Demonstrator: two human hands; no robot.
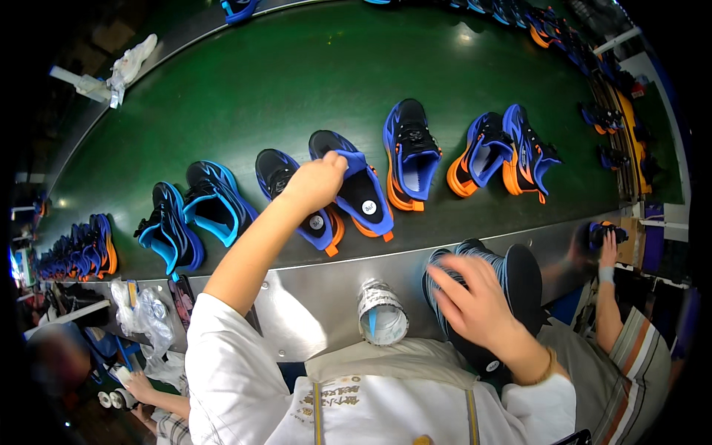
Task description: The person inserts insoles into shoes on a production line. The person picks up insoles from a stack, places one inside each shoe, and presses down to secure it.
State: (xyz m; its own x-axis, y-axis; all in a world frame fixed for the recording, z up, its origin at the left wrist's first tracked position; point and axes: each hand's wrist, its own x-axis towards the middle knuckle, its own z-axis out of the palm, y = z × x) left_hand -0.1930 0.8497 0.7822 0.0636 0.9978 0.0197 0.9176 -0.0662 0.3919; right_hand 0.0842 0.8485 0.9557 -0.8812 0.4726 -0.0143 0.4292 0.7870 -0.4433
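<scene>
My left hand (319, 182) is closed in a pinch on the blue-purple tongue of a black sneaker (331, 141) with an orange sole, pulling the tongue back. Inside that sneaker lies a dark insole with a round white sticker (368, 208). Its mate (274, 162) stands just left, partly behind my forearm, with a similar sticker inside. Over a tall stack of black insoles (525, 274) at the bench's near edge, my right hand (475, 302) has its fingers spread, the fingertips slightly blurred. Whether it touches the stack I cannot tell.
A green belt (297, 81) carries more sneakers: blue-trimmed (215, 196) at left, orange-soled (411, 152) at right. A clear round container (382, 315) stands on the metal ledge (341, 278). Plastic bags (152, 315) hang at left. Co-workers' hands (608, 251) show on both sides.
</scene>
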